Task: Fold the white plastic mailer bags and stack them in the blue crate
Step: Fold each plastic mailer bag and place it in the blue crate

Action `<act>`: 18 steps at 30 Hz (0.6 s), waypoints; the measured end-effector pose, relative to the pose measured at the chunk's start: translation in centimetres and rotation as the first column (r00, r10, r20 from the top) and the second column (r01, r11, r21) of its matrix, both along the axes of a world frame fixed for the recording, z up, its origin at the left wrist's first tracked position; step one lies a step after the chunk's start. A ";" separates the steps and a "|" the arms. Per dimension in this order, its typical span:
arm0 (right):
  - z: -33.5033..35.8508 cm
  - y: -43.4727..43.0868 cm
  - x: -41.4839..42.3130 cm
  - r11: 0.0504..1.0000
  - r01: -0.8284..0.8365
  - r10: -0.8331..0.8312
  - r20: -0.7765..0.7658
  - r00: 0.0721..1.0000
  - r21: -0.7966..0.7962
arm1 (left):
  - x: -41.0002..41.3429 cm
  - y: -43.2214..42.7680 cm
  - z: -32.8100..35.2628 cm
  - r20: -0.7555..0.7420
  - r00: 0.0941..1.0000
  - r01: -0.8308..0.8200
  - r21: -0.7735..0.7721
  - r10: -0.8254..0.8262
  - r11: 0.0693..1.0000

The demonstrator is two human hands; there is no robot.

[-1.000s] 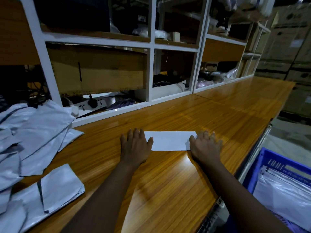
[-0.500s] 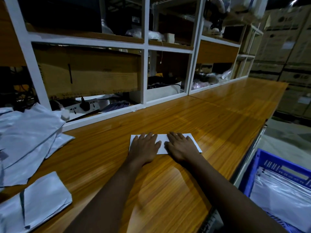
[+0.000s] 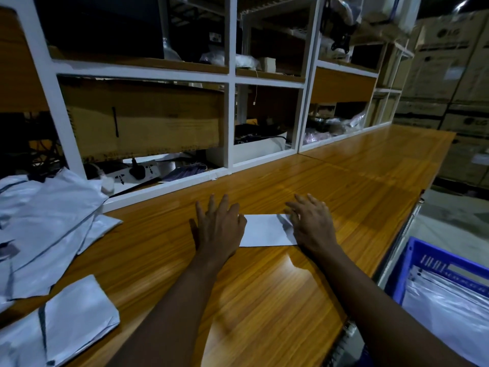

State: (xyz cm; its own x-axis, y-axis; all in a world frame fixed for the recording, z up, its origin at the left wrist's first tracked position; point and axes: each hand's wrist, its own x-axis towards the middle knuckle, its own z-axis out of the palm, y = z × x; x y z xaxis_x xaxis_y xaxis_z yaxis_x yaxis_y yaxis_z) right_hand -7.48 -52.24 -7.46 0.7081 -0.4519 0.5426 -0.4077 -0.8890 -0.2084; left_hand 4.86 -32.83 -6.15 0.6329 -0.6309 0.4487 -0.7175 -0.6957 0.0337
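Observation:
A folded white mailer bag (image 3: 266, 230) lies flat on the wooden bench top (image 3: 264, 300). My left hand (image 3: 218, 229) presses its left end with straight, spread fingers. My right hand (image 3: 311, 223) lies flat on its right end, fingers straight. At the lower right, beside the bench edge, stands the blue crate (image 3: 423, 258), with folded white mailer bags (image 3: 455, 308) stacked in it. A loose heap of unfolded white mailer bags (image 3: 45, 229) sits at the left, and one folded bag (image 3: 76, 321) lies in front of it.
A white shelf unit (image 3: 230, 115) runs along the back of the bench, holding a cardboard box (image 3: 143, 120), a power strip (image 3: 137, 173) and cables. Stacked cardboard cartons (image 3: 455, 83) stand at the far right. The bench's right edge drops to the floor.
Half a second ago my hands lay side by side on the middle of the bag; they have slid apart to its two ends, leaving the bag's middle showing.

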 end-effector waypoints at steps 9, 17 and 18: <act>1.5 0.4 4.6 0.999 0.027 -0.035 -0.231 0.972 -0.036 | 0.2 -3.6 1.2 0.017 1.000 -0.002 -0.017 0.002 1.000; 1.4 0.5 6.0 0.997 0.012 -0.040 -0.373 0.927 -0.076 | 1.3 -4.8 1.0 -0.017 1.000 0.011 -0.048 -0.012 0.999; 1.3 0.5 5.9 0.996 0.009 -0.039 -0.372 0.928 -0.084 | 1.2 -4.8 0.9 -0.014 1.000 0.018 -0.045 -0.019 0.999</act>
State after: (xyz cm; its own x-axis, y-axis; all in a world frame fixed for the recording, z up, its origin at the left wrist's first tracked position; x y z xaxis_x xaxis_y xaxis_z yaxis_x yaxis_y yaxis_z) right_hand -1.56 -51.69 -6.13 0.8556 -0.4377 0.2764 -0.4636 -0.8854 0.0332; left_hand 6.10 -37.67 -5.25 0.6277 -0.6224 0.4675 -0.7297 -0.6797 0.0747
